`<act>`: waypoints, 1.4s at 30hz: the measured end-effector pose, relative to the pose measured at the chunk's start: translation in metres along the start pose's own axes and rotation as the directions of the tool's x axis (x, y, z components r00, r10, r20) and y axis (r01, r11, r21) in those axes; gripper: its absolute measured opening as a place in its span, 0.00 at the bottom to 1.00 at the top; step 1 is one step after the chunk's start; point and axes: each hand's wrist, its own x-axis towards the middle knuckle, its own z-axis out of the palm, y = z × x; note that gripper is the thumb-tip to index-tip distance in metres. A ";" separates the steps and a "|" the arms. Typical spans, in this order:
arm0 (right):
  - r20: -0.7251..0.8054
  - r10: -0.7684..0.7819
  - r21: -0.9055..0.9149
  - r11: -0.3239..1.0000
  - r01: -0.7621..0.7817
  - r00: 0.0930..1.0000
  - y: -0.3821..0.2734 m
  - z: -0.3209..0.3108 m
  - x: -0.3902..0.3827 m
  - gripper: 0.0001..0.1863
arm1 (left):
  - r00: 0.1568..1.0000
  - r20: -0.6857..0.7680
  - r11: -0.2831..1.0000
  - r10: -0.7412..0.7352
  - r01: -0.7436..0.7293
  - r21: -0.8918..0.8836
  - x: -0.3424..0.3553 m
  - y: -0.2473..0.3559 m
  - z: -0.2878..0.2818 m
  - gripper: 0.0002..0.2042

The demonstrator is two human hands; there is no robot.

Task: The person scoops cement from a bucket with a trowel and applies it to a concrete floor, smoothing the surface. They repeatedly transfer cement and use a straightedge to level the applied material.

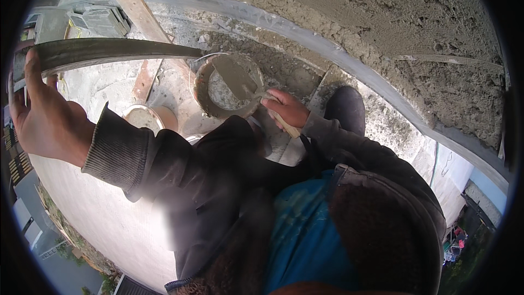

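My left hand point(57, 112) is raised at the far left, its fingers around the near end of a long, grey, mortar-stained straightedge point(120, 53). The straightedge's other end reaches to the side of a round bucket point(203, 90) with a thin wire handle. My right hand point(288, 108) is closed on the light wooden handle of a trowel point(232, 76). Its wide grey blade lies over the bucket's opening and is coated with wet mortar. Behind the blade, the pale inside of the bucket shows in part.
A second, smaller bucket point(166, 117) stands left of my knees. A wooden post point(131, 3) slants across the upper left, near stacked grey slabs point(103, 19). Rough mortar covers the wall point(393, 19) at the upper right. My dark boot point(346, 110) rests on the dusty floor.
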 end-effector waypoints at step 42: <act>0.019 -0.746 -0.999 -0.031 -0.007 0.665 -0.041 -0.042 -0.014 0.19 | 0.701 0.499 0.387 0.510 -0.705 0.595 0.008 -0.028 0.003 0.15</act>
